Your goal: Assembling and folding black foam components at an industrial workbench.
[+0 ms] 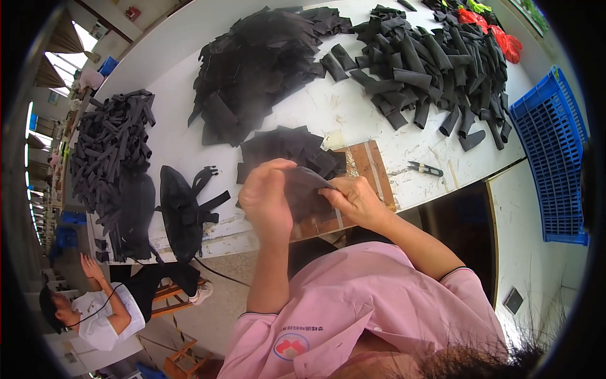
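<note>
A dark fabric piece (305, 194) is held up between my two hands near the table's front edge. My left hand (267, 194) is at its left side, with the thumb along the top and the other fingers partly hidden by the cloth. At the right edge, my right hand (357, 201) pinches the fabric between thumb and curled fingers. Just beyond, a low stack of flat black fabric pieces (287, 144) lies partly over a brown wooden board (372, 165). Thread snips (425, 168) rest on the table to the right of the board.
Large heaps of black fabric pieces (252, 63) and rolled black tubes (435, 69) cover the white table's (180, 82) far side. More narrow black rolls (113, 151) and a strapped black pouch (180, 211) lie left. A blue crate (549, 158) stands right; another person (104, 309) sits left.
</note>
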